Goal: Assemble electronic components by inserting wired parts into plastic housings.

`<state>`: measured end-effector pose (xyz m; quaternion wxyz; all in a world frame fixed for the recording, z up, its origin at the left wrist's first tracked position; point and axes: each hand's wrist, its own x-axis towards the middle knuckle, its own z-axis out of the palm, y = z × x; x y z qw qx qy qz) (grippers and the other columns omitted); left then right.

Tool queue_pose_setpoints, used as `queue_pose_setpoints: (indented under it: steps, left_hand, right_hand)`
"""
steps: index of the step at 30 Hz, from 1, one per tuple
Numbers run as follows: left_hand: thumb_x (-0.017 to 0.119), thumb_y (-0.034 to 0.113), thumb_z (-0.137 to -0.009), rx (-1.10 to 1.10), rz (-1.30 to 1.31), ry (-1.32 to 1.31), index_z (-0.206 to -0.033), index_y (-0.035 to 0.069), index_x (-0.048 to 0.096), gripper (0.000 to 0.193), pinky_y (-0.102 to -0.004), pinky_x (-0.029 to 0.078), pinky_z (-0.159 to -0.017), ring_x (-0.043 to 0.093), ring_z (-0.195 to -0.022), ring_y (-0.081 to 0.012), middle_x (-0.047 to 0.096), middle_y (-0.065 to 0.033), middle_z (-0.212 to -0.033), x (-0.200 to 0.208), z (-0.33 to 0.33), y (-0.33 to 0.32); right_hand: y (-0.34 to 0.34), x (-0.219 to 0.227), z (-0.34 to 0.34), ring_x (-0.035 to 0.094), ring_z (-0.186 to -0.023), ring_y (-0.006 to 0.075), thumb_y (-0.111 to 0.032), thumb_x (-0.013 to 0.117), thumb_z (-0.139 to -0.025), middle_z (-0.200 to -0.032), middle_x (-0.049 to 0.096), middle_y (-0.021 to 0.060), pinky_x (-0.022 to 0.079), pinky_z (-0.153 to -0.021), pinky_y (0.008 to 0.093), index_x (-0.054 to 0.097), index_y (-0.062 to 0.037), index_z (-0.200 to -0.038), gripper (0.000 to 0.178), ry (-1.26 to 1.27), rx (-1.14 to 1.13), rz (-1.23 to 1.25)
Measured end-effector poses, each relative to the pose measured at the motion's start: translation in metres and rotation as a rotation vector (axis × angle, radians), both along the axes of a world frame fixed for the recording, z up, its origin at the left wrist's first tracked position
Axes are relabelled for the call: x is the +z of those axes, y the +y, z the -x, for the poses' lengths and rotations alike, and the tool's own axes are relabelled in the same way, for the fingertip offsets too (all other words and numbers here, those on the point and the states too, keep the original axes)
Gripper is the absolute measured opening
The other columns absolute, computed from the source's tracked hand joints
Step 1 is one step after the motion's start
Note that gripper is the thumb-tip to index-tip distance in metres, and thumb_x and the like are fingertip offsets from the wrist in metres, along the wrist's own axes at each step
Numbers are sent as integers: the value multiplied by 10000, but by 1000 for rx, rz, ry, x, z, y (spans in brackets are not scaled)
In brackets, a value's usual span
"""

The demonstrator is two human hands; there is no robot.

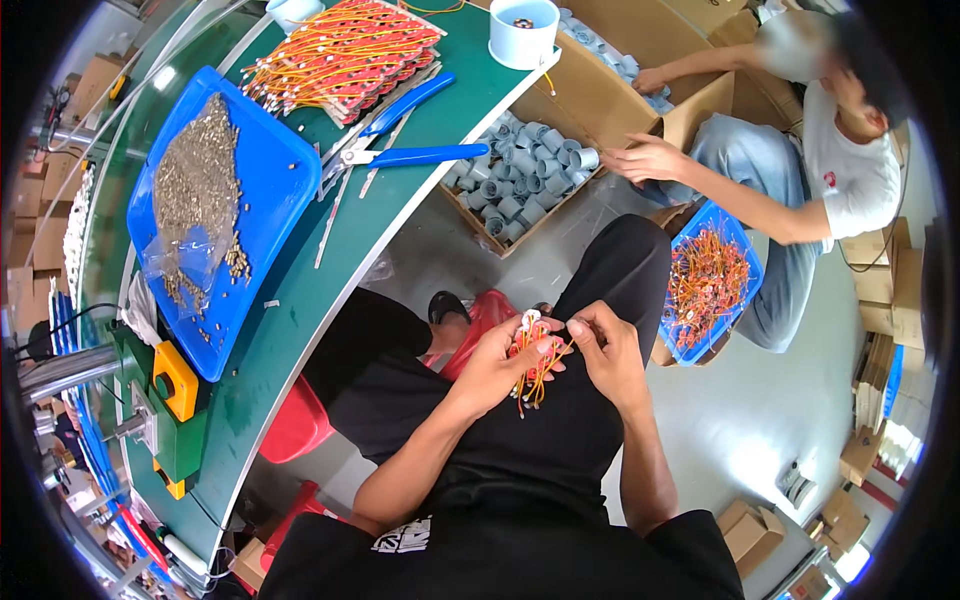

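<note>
Two bare hands: working together above the lap, the left hand (493,366) and the right hand (614,364) meeting at one bundle of red wired pieces (538,384).
Left grip: closing around the bundle, its thumb lying across the front while yellow wires are hanging below.
Right grip: bringing thumb and forefinger close together at the bundle's edge; whether they are pinching a wire, I cannot tell.
Orderly stack: lying on the green counter (290,330), the wired red pieces (345,62) are forming neat layers, so this portion is looking done.
Loose heap: filling the blue tray (757,283) beside the co-worker, many tangled wired pieces (705,285) are apparently waiting, so plenty is seemingly remaining.
Bundle in hand: sitting partway, I judge, since it is being handled and not yet joining the stack.
Blue-handled pliers: resting open on the counter, the pliers (425,156) are lying out of both hands.
</note>
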<state>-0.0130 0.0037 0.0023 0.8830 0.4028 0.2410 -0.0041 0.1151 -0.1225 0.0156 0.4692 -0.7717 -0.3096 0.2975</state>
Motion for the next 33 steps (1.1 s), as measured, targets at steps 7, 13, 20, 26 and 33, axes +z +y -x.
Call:
queue_pose_setpoints:
  steps: [7, 13, 20, 26, 33]
  left_hand:
    - [520, 156, -974, 85, 45, 36, -1192, -13, 458, 283, -255, 540, -587, 677, -762, -182, 629, -117, -975, 2, -1, 1]
    - [566, 179, -953, 149, 18, 61, -1152, -13, 483, 289, -255, 533, -630, 621, -727, -110, 597, -60, -914, -5, 0, 4]
    - [580, 31, -897, 177, -504, -28, -1120, -4, 510, 236, -263, 475, -781, 567, -880, -91, 587, -69, -982, -8, -3, 4]
    - [534, 3, -932, 187, -442, 58, -1171, -11, 467, 248, -244, 537, -696, 590, -846, -97, 568, -66, -1013, -2, -4, -1]
    - [499, 141, -978, 266, -1, -89, -1199, 14, 424, 266, -397, 556, -814, 663, -925, -296, 604, -181, -1051, -4, -10, 10]
  right_hand:
    - [-2, -8, 3, 539, -665, 88, -74, 426, -955, -810, 549, 32, 442, -604, 226, 533, 21, -953, 143, 493, -35, -64]
    - [12, 5, 20, 611, -614, 111, -97, 660, -871, -781, 592, 68, 476, -560, 240, 540, 28, -874, 173, 165, 27, -40]
    - [15, -8, 29, 602, -601, 124, -84, 624, -891, -717, 527, 77, 510, -524, 258, 526, 28, -845, 156, 37, -53, -162]
    - [17, -9, 28, 532, -551, 115, -53, 603, -893, -716, 514, 115, 432, -489, 295, 494, 21, -868, 133, 34, -71, -120]
    - [7, -16, 8, 374, -443, 94, -173, 468, -925, -584, 374, 13, 331, -356, 224, 438, -55, -844, 146, 1115, -257, -504]
